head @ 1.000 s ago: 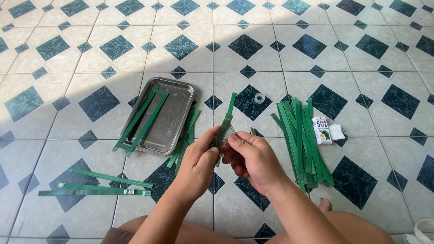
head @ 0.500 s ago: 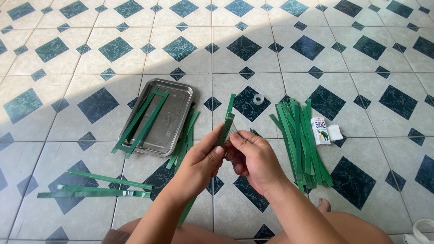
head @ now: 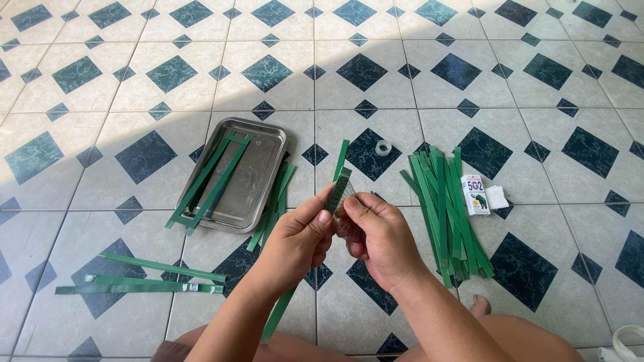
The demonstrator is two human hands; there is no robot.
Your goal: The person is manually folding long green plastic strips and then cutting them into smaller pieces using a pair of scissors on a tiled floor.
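Observation:
My left hand (head: 295,241) and my right hand (head: 382,238) meet over the tiled floor, both pinching a long green strip (head: 340,175). The strip sticks up and away from my fingers and its lower end runs down past my left forearm. Something clear and shiny, like tape, wraps the strip where my fingertips hold it. A pile of several green strips (head: 446,208) lies just right of my right hand. A metal tray (head: 258,171) with a frame of green strips (head: 211,181) on it lies left of my hands.
More green strips (head: 272,204) lean on the tray's right rim. Two or three joined strips (head: 141,285) lie on the floor at lower left. A small roll of clear tape (head: 383,147) and a small glue box (head: 474,194) sit beyond the pile. My knees are at the bottom edge.
My hands stay in the same place; the fingers have shifted slightly along the strip, and the clear wrap at the pinch point shows more.

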